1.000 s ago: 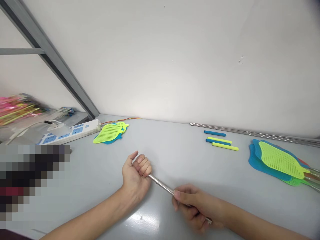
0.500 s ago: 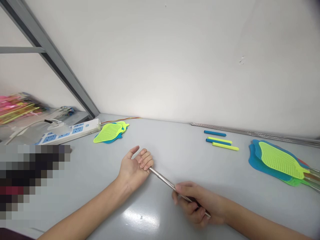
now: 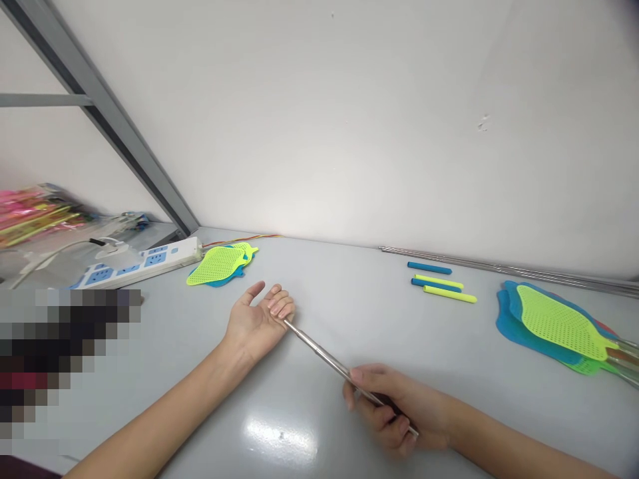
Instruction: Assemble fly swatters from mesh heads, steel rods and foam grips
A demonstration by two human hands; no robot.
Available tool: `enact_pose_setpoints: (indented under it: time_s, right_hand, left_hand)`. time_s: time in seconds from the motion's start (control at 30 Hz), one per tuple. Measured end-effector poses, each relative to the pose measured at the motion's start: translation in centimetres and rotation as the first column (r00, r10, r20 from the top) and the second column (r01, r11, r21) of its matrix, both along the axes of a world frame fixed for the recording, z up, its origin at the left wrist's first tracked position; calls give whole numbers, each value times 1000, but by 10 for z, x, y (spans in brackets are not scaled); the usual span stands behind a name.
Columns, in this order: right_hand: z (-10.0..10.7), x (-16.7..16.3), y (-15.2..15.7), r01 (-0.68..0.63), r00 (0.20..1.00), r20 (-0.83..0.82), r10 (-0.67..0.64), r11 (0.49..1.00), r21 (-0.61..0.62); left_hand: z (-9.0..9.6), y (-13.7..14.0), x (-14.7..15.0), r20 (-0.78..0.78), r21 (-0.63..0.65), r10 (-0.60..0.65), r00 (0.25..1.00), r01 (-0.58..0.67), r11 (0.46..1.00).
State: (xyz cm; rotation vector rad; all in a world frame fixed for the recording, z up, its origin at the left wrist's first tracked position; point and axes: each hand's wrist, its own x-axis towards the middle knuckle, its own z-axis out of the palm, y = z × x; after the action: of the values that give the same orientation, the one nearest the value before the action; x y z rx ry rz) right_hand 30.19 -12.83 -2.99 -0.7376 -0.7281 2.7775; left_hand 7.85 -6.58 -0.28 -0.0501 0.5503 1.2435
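Observation:
A slim metal telescopic rod (image 3: 324, 356) slants between my two hands above the table. My left hand (image 3: 259, 319) is palm up, its fingers curled over the rod's thin far end, which they hide; the thumb sticks out away from it. Lower right, my right hand (image 3: 387, 409) is closed around the thicker part, and the near end pokes out past the fingers. Beyond my right hand lie several blue and yellow plastic handle tubes (image 3: 449, 293). Yellow and blue fly swatter heads (image 3: 219, 264) lie past my left hand.
Fly swatters (image 3: 562, 322) with metal rods lie stacked at the right. Long metal rods (image 3: 449, 259) run along the wall. A white power strip (image 3: 164, 258) with plugs sits at the left, near a grey metal frame (image 3: 107, 120) and bagged goods (image 3: 40, 216).
My left hand has moved a little up and left, and more of the rod now shows between my hands. My right hand has stayed nearly in place.

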Motion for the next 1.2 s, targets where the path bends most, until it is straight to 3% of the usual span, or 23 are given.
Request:
enact_pose_setpoints:
  time_s: [0.13,0.2,0.23,0.27,0.3,0.33,0.37,0.4,0.47,0.53,0.6,0.87,1.2]
  right_hand:
    - [0,0,0,2,1000,-1,-2,1000,-2]
    - [0,0,0,0,1000,-6,0,1000,-1]
    - [0,0,0,-2,1000,-9,2,1000,-2]
    - [0,0,0,-2,1000,-12,2,1000,-2]
    - [0,0,0,-4,1000,-13,3,1000,-4]
    - [0,0,0,-5,1000,-14,5,1000,-4]
    - [0,1,0,-6,1000,-13,5,1000,-5]
    - [0,1,1,-7,1000,-11,7,1000,-4]
    - [-1,1,1,-8,1000,-9,8,1000,-2]
    - [-1,1,1,-3,1000,-12,3,1000,-3]
    - [-1,2,2,2,1000,-18,-2,1000,-15]
    - [-4,3,3,-8,997,-74,4,999,-44]
    - [-2,4,4,-17,998,-66,14,999,-41]
  left_hand:
    - [0,4,-3,-139,46,-32,990,39,998]
    - [5,4,-2,-340,137,-70,938,124,983]
    - [8,2,-1,-488,200,-62,871,181,963]
    - [12,1,0,-652,262,-21,758,251,932]
    - [17,-2,0,-805,318,75,589,321,892]
    - [22,-4,1,-906,359,209,368,406,840]
    - [26,-7,1,-937,349,314,155,500,793]
    - [30,-9,1,-933,281,360,-12,598,751]
    - [35,-12,-1,-909,89,366,-198,766,636]
    - [36,-12,-5,-884,-77,360,-297,853,516]
    - [37,-10,-11,-863,-164,365,-350,877,452]
    - [45,-6,-33,-870,-307,253,-423,867,393]
    - [39,-7,-27,-881,-297,219,-420,850,436]
